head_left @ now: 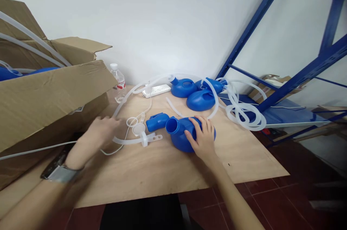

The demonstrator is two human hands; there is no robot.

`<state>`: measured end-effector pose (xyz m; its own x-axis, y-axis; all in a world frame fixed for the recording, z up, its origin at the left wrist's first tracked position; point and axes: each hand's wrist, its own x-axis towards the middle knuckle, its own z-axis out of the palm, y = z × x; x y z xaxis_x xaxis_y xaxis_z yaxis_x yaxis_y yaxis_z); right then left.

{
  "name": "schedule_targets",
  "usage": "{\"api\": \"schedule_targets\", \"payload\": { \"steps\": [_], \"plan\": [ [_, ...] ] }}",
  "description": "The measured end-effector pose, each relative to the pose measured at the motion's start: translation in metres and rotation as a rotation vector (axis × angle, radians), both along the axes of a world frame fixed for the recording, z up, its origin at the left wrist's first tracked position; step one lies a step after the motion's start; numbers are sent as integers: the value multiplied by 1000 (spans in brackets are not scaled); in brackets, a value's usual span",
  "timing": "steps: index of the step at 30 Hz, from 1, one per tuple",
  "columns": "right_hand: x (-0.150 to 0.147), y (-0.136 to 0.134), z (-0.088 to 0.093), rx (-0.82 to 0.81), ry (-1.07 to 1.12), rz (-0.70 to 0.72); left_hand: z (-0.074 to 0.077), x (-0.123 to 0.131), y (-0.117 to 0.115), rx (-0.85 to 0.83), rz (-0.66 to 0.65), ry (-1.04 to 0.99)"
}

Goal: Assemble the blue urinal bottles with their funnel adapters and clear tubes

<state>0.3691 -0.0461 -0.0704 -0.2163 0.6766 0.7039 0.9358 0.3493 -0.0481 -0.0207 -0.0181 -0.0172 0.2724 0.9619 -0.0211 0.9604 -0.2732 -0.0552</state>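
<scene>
My right hand [202,139] lies over a blue plastic bottle-shaped container [180,132] on the wooden board [162,168], fingers curved around its body, its round mouth facing left. My left hand [101,130], blurred by motion, hovers by clear plastic tubing [130,140] and a white connector piece [142,134] left of the container. A watch sits on that wrist. A separate blue spout piece [157,121] lies just behind the container's mouth.
Three more blue containers [199,94] with coiled clear hoses [244,114] sit at the board's far side. A white power strip [156,90] and a water bottle [118,77] stand by the wall. An open cardboard box [48,103] fills the left. Blue metal shelving [298,74] rises on the right.
</scene>
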Motion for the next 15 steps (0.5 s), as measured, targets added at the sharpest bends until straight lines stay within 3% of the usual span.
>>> {"api": "schedule_targets", "payload": {
  "steps": [2,5,7,10,15],
  "plan": [
    [-2,-8,-1,6,2,14,2,34,-7,68,-27,132],
    [-5,-20,-1,38,6,23,-5,80,-8,11,-59,93],
    [-6,-26,-1,61,11,25,-14,93,0,-37,-21,64],
    [-4,-32,0,77,15,40,-31,88,17,-69,19,38],
    [0,-37,5,28,-20,64,-51,52,32,-97,-29,-163]
  ]
}}
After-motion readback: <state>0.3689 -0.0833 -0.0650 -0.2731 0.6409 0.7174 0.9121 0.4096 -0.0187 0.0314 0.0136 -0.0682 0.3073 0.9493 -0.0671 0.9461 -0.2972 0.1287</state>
